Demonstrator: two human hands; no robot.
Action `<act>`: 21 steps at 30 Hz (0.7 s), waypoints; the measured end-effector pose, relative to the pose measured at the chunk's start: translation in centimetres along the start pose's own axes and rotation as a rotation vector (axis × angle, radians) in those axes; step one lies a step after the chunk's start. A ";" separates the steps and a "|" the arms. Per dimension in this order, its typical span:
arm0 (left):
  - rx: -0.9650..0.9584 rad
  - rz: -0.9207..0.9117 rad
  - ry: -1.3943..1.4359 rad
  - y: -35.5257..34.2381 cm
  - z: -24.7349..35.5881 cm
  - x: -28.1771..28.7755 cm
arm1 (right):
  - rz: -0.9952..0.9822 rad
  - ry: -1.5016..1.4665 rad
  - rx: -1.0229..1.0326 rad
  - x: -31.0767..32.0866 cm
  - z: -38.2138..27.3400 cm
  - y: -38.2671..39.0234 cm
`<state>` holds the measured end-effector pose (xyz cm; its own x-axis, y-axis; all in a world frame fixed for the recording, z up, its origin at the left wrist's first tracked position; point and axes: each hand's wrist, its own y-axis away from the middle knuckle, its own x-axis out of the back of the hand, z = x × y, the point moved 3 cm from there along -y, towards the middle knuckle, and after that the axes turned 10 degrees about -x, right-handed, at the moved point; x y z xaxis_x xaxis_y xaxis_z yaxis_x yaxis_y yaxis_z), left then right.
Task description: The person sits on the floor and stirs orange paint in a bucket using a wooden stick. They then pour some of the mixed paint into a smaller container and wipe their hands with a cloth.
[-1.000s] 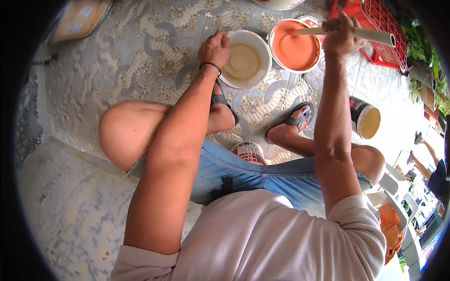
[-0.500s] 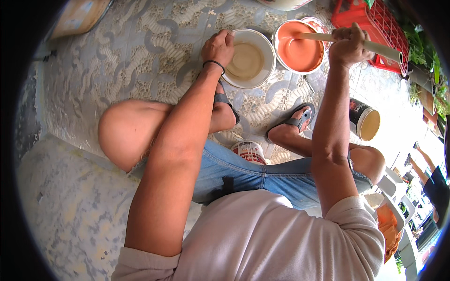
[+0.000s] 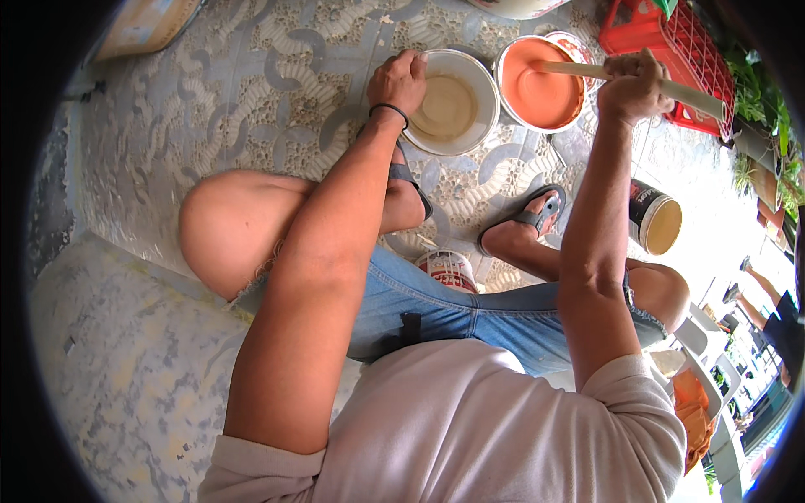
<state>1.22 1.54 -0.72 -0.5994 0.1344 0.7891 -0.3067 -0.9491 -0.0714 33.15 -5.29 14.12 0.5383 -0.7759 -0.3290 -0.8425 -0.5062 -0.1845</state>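
My left hand [image 3: 397, 84] is closed on the left rim of a white bucket [image 3: 489, 88] with some beige liquid [image 3: 447, 105] low inside it. Just right of it, nearly touching, stands a second bucket [image 3: 543, 130] holding orange paint [image 3: 545, 99]. My right hand [image 3: 635, 88] is wrapped round a long pale stick [image 3: 574, 69]. The stick slants leftward from my fist, and its tip dips into the orange paint, where the surface shows a swirl. Its other end, which looks hollow, sticks out beyond my hand.
A red plastic crate [image 3: 662, 50] stands beyond my right hand, with plants [image 3: 763, 101] beside it. A dark can [image 3: 654, 218] lies near my right knee. Another can [image 3: 447, 268] is between my feet. Behind the orange paint is a paint-smeared lid [image 3: 579, 49]. Another person's legs [image 3: 755, 289] show far right.
The view has shifted slightly, so the buckets and hands sit a little farther right. My grips on the bucket and stick stay the same; the stick's tip remains in the orange paint.
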 end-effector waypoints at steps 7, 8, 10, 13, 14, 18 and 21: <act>0.023 -0.020 0.024 0.1 0.4 0.3 | 0.071 -0.084 -0.379 3.8 -2.0 2.4; 0.020 -0.015 0.022 0.1 0.2 0.4 | 0.092 -0.145 -0.366 2.9 -1.4 3.1; 0.037 -0.026 0.009 0.3 0.0 0.5 | 0.114 -0.243 -0.333 1.3 0.4 2.8; 0.035 -0.038 -0.011 0.1 0.0 0.4 | -0.019 -0.021 0.007 -1.1 -0.1 0.9; 0.031 -0.041 -0.016 0.0 0.0 0.3 | -0.026 -0.003 -0.001 -0.9 -0.5 0.4; 0.021 -0.028 -0.017 0.0 0.1 0.0 | -0.055 -0.024 -0.139 1.7 -1.7 0.1; 0.026 -0.012 -0.027 0.1 -0.3 0.3 | -0.004 -0.052 -0.269 1.3 -1.5 3.0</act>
<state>0.76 1.58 -0.66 -0.5753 0.1385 0.8062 -0.2946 -0.9545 -0.0463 31.34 -8.35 14.52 0.5342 -0.7568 -0.3767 -0.7999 -0.5967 0.0644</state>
